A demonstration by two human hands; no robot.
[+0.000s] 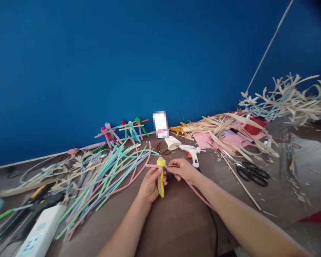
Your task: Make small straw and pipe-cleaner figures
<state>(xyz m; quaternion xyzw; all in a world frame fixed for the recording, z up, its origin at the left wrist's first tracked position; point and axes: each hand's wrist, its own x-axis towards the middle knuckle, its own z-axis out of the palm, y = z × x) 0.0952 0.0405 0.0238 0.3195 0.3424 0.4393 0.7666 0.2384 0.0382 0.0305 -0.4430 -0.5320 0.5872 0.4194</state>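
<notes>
My left hand [150, 185] is closed round a small pipe cleaner figure [162, 182] with a yellow head and body. Pink pipe cleaner sticks out sideways from the figure like arms. At the figure's right side, my right hand [182, 169] pinches the pink pipe cleaner [198, 193], whose long end trails below the wrist. Just beyond my right hand lies a white glue gun [193, 152], its nozzle by a white paper cup [172, 143] on its side. Several finished-looking pipe cleaner figures [131, 129] lean against the wall.
Loose pastel pipe cleaners [104, 189] spread over the left of the table. A power strip [41, 232] lies at the front left. To the right are black-handled scissors [253, 173], a pile of pale dried strips [222, 126] and pink sheets [203, 140]. A blue wall [123, 64] bounds the back.
</notes>
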